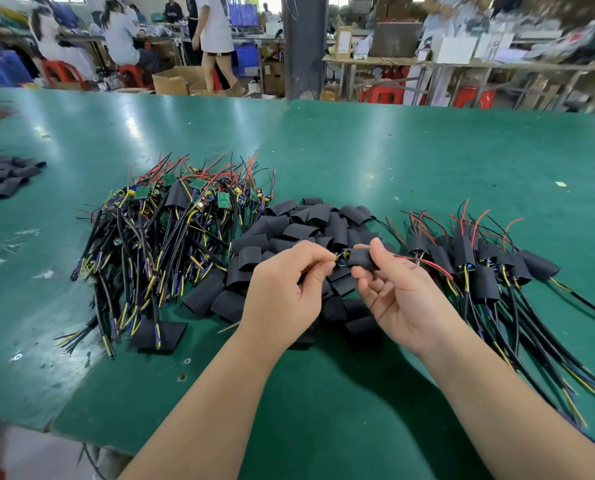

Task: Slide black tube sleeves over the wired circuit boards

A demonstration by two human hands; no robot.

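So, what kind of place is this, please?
Most likely an electronics assembly workshop: heaps of wired circuit boards and black tube sleeves lie on a long green workbench, and other workers sit at tables behind.

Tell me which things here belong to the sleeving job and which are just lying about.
Job: sleeve in right hand; wired board in left hand; unsleeved boards pile; loose sleeves pile; finished pile.
Lying about: cardboard boxes; red stools; white scrap.
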